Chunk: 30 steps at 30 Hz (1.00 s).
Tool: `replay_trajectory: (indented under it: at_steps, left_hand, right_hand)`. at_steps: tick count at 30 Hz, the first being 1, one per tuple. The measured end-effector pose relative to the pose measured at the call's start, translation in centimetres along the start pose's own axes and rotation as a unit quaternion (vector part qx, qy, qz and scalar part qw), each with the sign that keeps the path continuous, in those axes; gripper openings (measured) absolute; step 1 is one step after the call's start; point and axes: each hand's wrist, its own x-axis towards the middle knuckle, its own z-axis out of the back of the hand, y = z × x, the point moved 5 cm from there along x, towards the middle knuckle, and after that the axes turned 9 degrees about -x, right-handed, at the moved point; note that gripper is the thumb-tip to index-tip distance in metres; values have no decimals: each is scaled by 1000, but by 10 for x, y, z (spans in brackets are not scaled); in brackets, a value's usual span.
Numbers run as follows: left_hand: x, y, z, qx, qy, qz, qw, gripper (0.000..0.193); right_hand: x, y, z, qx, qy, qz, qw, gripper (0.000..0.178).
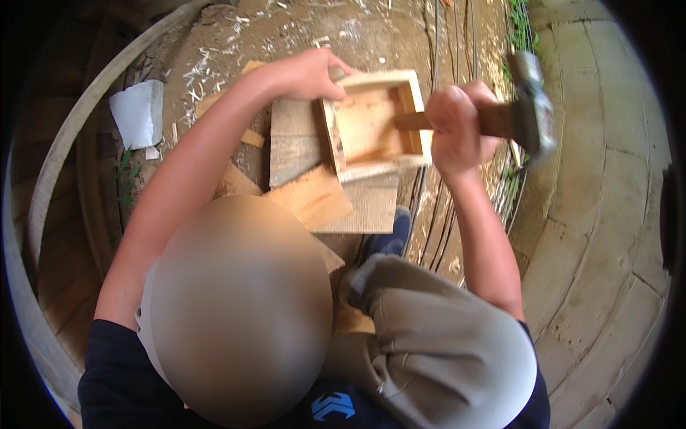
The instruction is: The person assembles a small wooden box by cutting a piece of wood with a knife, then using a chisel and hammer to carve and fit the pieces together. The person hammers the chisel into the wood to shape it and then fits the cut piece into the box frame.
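Note:
A shallow open-topped wooden box (368, 118) rests on a wooden board (293, 143) in front of me, its hollow facing up. My left hand (311, 75) holds it at the far left corner, thumb over the rim and fingers behind. In my right hand (463, 129) is a hammer (534, 118), gripped by its wooden handle. The hammer's metal head points off to the right, and the handle's butt end reaches over the box's right wall. The hammer and right hand are slightly blurred. A loose plank piece (314, 199) lies against the near side of the box.
Wood shavings and offcuts (251, 138) litter the dirt ground. A whitish block (138, 114) lies at the left, inside a curved wooden strip (68, 129). Dark cables (437, 207) run along the right, beside a wall or paving of grey blocks (600, 179). My shoe (389, 239) is near the board.

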Motion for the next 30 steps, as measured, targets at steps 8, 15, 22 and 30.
replay_trajectory:
  at_steps: [8, 15, 22, 30]
  left_hand:
    - [-11, -19, 5, 11, 7, 3, 1000, 58]
    - [-12, -16, 10, -8, 19, 45, 999, 62]
    - [-12, -10, 9, 17, 17, 50, 998, 65]
    - [-15, -21, 6, -22, 43, 74, 996, 62]
  right_hand:
    - [12, 12, -3, 95, -20, 14, 995, 30]
    - [12, 12, -14, 185, 46, 15, 982, 25]
    - [25, 12, -16, 183, 6, 21, 983, 25]
    - [22, 25, -8, 86, -15, 10, 996, 30]
